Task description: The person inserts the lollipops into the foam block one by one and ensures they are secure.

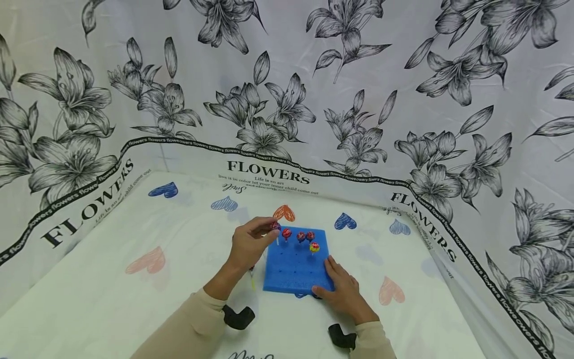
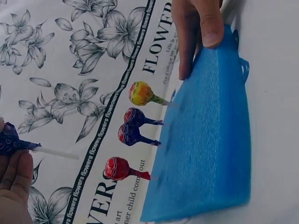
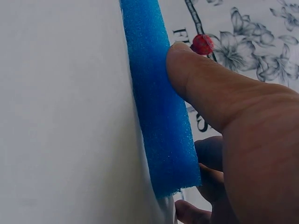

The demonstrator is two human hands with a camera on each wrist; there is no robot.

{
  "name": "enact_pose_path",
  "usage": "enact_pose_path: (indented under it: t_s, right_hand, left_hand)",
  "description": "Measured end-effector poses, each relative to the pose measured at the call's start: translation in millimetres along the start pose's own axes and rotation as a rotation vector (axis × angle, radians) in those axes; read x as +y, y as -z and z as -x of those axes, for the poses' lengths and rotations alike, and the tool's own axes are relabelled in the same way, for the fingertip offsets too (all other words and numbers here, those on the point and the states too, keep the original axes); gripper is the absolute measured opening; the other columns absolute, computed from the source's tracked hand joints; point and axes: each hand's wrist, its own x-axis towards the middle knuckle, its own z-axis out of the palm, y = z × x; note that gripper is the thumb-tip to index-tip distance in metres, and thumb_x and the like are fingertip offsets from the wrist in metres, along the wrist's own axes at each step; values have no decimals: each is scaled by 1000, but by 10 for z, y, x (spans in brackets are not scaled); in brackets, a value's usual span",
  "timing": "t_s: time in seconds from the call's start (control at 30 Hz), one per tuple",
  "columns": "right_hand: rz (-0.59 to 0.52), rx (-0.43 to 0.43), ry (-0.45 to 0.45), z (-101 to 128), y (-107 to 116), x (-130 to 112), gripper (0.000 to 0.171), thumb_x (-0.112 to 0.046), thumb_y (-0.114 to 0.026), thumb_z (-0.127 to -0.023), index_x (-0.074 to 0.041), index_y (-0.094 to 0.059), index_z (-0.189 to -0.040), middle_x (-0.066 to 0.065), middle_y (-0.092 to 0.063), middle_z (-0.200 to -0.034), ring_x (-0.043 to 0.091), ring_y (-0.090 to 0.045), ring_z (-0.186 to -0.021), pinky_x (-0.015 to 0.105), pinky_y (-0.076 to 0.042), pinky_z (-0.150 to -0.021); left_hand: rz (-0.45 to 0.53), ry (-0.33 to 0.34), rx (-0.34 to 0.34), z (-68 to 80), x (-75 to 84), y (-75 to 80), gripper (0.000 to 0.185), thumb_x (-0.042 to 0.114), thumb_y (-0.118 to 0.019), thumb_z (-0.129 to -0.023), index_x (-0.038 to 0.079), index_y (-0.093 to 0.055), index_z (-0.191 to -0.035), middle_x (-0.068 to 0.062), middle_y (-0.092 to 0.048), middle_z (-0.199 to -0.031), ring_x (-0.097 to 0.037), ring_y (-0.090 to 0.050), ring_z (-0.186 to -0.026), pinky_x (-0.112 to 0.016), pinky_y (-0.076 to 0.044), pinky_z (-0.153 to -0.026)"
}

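Observation:
My left hand pinches a purple-wrapped lollipop by its head, above the far left corner of a blue foam block. In the left wrist view its white stick points toward the block, free of it. Standing in the block are a red lollipop, two purple lollipops side by side and a yellow lollipop. My right hand holds the block at its near right corner, with the thumb on the front edge and the fingers along the right side.
Small holes dot the block's top. Partly hidden behind my left wrist, something with a yellowish stick lies on the table. A white cloth with printed hearts covers the table, and a flower-printed curtain hangs behind. Black wrist mounts sit at both wrists.

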Motion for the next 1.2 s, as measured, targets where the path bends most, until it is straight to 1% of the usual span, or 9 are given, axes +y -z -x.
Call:
enact_pose_path:
  t_s: [0.2,0.37,0.47,0.6,0.67,0.77,0.9,1.03,1.2]
  right_hand:
    - [-2,11,10,6,-1,-7,91,-57,-62,-86,-5,-27,-152,12,-17,-158,42,-17,-140,67,-13,-105]
    - [8,9,13,14,-2,-8,91,-58,-61,-87,-5,-26,-152,12,-17,-158,42,-18,-140,67,-14,-105]
    - [16,3,10,16,-2,-17,90,-57,-61,-87,-5,-26,-152,12,-17,-158,42,-18,-140,67,-14,-105]
    - [32,-1,4,11,3,-24,91,-57,-61,-87,-5,-26,-152,12,-17,-158,42,-18,-140,67,-15,-105]
    - [33,1,3,9,9,-26,91,-57,-62,-87,-5,-26,-152,12,-17,-158,42,-18,-140,67,-15,-105]
    - [33,4,0,4,16,-36,91,-56,-63,-87,-5,-26,-152,12,-18,-158,42,-18,-140,67,-14,-105]
    - [22,6,-3,2,21,-47,91,-55,-63,-87,-4,-26,-152,13,-18,-158,42,-18,-140,67,-14,-105]
    - [13,8,-3,2,19,-50,90,-55,-64,-87,-4,-26,-151,13,-18,-158,42,-18,-140,67,-14,-105]
    - [17,6,-7,-2,19,-47,90,-55,-63,-87,-4,-26,-151,12,-18,-158,42,-18,-140,67,-14,-106]
  left_hand:
    - [35,10,-47,-39,-26,-176,28,-7,-67,-86,-11,-62,-113,-25,-63,-108,-37,-62,-99,-46,-49,-91]
    - [55,14,-68,-44,-135,-299,26,-8,-68,-85,-12,-64,-110,-26,-64,-105,-38,-63,-96,-46,-52,-85]
    - [11,44,-59,-25,-198,-365,25,-7,-69,-85,-11,-65,-109,-24,-65,-104,-37,-64,-95,-42,-53,-84]
    - [-42,119,-49,4,-261,-437,25,-4,-69,-86,-10,-66,-110,-22,-65,-105,-35,-65,-96,-33,-54,-83]
    - [-51,143,-54,12,-283,-462,26,-3,-68,-87,-10,-65,-111,-23,-65,-106,-35,-65,-97,-31,-54,-83]
    - [-71,157,-57,15,-327,-495,26,-3,-69,-87,-12,-65,-111,-24,-65,-107,-36,-64,-98,-32,-53,-83]
    - [-81,157,-49,19,-548,-535,27,-3,-70,-86,-11,-65,-111,-23,-66,-105,-35,-65,-98,-36,-54,-83]
    - [-70,153,-42,28,-789,-552,26,0,-72,-85,-7,-68,-110,-16,-68,-103,-30,-66,-96,-35,-54,-82]
    - [-68,157,-45,36,-885,-556,26,6,-73,-86,-1,-70,-110,-9,-69,-103,-23,-66,-96,-29,-53,-83]
